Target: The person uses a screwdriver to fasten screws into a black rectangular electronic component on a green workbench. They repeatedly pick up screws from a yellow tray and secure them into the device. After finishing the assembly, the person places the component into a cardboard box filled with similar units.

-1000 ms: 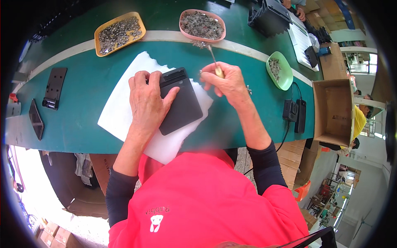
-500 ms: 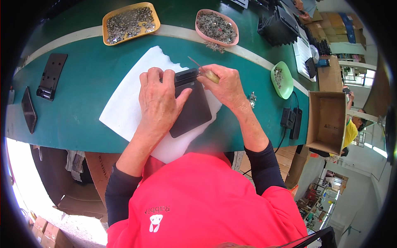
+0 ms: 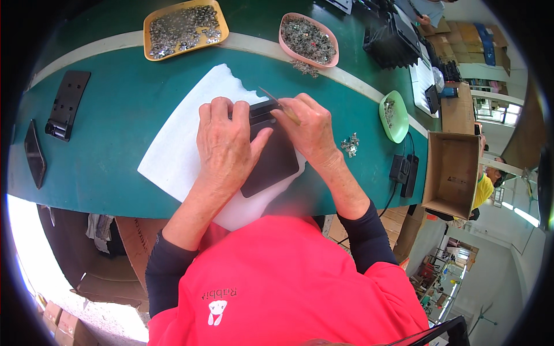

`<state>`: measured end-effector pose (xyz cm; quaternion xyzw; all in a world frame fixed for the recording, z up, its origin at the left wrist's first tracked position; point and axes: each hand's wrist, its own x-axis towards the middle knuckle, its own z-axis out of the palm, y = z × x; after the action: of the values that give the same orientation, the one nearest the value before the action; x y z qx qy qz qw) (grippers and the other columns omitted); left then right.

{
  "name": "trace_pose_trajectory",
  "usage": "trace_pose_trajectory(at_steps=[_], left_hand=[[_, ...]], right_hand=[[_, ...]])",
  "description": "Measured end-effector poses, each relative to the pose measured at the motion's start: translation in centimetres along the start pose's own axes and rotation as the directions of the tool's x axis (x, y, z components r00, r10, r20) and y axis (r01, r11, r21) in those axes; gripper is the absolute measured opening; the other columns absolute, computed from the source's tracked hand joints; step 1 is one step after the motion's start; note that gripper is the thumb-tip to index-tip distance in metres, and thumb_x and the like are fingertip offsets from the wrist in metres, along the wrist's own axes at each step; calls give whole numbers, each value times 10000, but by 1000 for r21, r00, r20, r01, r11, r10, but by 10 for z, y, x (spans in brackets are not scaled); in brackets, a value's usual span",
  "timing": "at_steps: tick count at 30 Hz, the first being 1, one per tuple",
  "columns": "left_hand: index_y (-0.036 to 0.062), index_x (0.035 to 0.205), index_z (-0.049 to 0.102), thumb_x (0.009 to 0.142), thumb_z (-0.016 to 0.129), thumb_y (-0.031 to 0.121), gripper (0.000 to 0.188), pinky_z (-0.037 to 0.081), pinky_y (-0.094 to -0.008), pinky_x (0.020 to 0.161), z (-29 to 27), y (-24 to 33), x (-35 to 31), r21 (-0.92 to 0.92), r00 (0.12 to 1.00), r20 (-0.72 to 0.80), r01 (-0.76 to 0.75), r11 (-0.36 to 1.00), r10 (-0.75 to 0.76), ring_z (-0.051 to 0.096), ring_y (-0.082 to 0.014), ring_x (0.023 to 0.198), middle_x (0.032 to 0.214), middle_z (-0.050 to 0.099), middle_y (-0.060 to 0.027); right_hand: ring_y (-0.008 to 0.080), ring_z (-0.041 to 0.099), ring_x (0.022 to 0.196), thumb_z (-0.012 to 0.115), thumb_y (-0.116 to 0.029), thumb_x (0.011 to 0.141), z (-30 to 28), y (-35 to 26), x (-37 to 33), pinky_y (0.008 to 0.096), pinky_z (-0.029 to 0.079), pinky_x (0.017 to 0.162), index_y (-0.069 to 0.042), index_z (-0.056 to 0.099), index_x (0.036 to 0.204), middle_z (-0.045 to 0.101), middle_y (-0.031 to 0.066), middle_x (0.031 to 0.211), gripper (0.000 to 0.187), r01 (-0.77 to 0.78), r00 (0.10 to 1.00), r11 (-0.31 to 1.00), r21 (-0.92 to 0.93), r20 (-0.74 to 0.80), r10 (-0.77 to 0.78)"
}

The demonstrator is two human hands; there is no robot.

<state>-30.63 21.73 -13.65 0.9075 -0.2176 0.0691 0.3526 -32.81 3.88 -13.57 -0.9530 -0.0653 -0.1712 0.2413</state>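
A flat dark panel (image 3: 270,164) with a black hinge-like bar (image 3: 261,109) along its far edge lies on a white foam sheet (image 3: 182,130). My left hand (image 3: 224,144) is closed over the left part of the bar, its thumb stretched along the panel. At the bar's right end, the fingertips of my right hand (image 3: 310,128) press in. That hand also grips an awl (image 3: 288,111) with a pale handle, its thin metal shaft pointing away to the far left. Whatever small piece may be under the right fingertips is hidden.
A yellow tray (image 3: 146,43), a pink tray (image 3: 337,51) and a green dish (image 3: 398,136) hold small metal parts. A little pile of metal pieces (image 3: 350,144) lies right of my hand. Black brackets (image 3: 68,104) sit left; black adapters (image 3: 408,173) and a cardboard box (image 3: 452,207) stand right.
My right hand has closed further around the awl's handle and its fingertips have moved in against the bar's end. The left hand stays on the bar.
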Motion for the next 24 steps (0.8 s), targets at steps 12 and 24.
trace_pose_trajectory(at_steps=[12,24], left_hand=[[28,1041,610,670,841,244,487,462,-410,808,1,-2,-1,12,1000,-9,-6,1000,6,502,-322,960,1028,543,-136],[116,1180,648,770,770,275,456,418,-386,753,-6,7,9,171,984,111,-157,973,139,535,-268,913,970,559,-95]], right_hand=[[20,423,415,719,-146,859,-16,10,12,183,272,369,0,677,926,571,5,575,166,-721,692,491,489,465,553],[258,594,708,652,-226,856,-15,8,16,362,492,679,16,637,1040,632,153,786,304,-438,875,874,209,322,361]])
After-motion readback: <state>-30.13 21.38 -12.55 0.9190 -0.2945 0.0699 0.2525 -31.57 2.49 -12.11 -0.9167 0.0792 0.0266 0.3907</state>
